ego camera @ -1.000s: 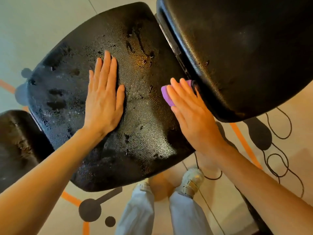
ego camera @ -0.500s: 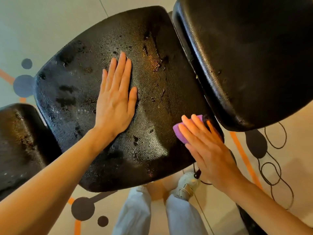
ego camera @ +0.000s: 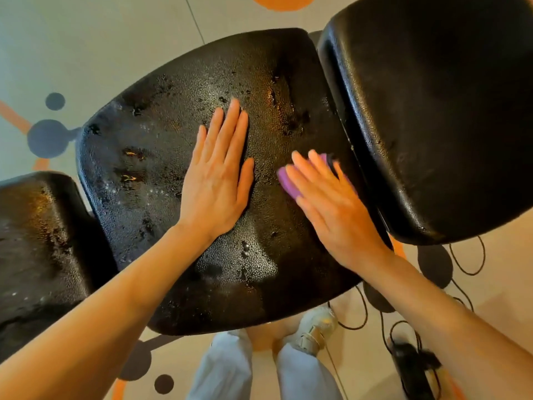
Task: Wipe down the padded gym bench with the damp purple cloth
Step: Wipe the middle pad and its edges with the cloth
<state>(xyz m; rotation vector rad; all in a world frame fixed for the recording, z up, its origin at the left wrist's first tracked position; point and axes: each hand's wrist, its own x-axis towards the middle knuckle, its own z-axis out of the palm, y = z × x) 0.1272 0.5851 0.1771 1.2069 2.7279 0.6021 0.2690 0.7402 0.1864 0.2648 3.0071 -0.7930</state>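
The black padded bench seat (ego camera: 161,157) fills the middle of the view, its pebbled surface wet and worn in patches. My left hand (ego camera: 217,180) lies flat on the seat's centre, fingers straight and together. My right hand (ego camera: 331,203) presses the purple cloth (ego camera: 287,180) flat against the seat's right side with straight fingers, close to the gap beside the large black back pad (ego camera: 432,111). Most of the cloth is hidden under my fingers; only its left edge and a bit near my fingertips show.
A smaller black pad (ego camera: 37,241) sits at the left. The floor below is pale with orange lines and grey dots. Black cables (ego camera: 467,264) loop on the floor at the right, with a dark object (ego camera: 412,368) near the bottom right. My legs and shoes (ego camera: 314,330) stand under the seat's front edge.
My right hand slid the cloth down toward the seat's front edge, then back up along the seat's right side. My left hand stayed flat on the seat.
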